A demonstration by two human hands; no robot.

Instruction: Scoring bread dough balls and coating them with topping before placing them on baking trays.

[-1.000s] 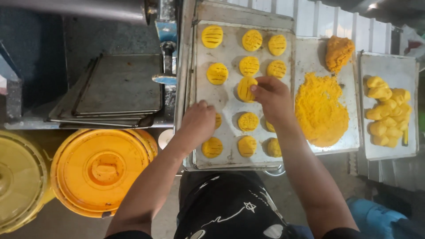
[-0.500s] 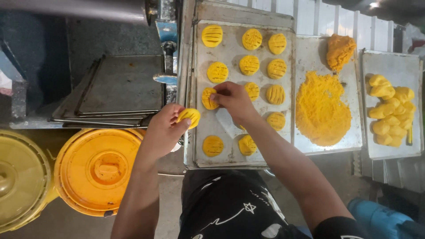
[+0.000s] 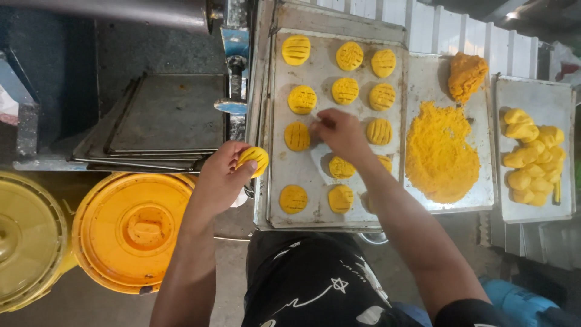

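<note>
A metal baking tray [image 3: 315, 175] holds several round yellow dough patties [image 3: 345, 91] scored with lines. My left hand [image 3: 221, 178] is off the tray's left edge and grips one scored yellow patty [image 3: 253, 158] between its fingertips. My right hand [image 3: 339, 133] rests over the middle of the tray, fingers bent down beside a patty [image 3: 297, 136]; whether it pinches anything is hidden. Two more patties [image 3: 341, 168] lie just under my right wrist.
To the right, a second tray [image 3: 426, 72] carries a pile of yellow crumbs [image 3: 440, 154] and a dough lump [image 3: 466, 75]. A third tray [image 3: 538, 94] holds shaped yellow pieces [image 3: 532, 154]. Stacked bare trays [image 3: 160, 118] lie left; two lidded buckets [image 3: 136, 227] stand below.
My left hand lifted a patty off the tray's lower left and carried it out past the left edge. My right hand slid left from the tray's right side to its middle.
</note>
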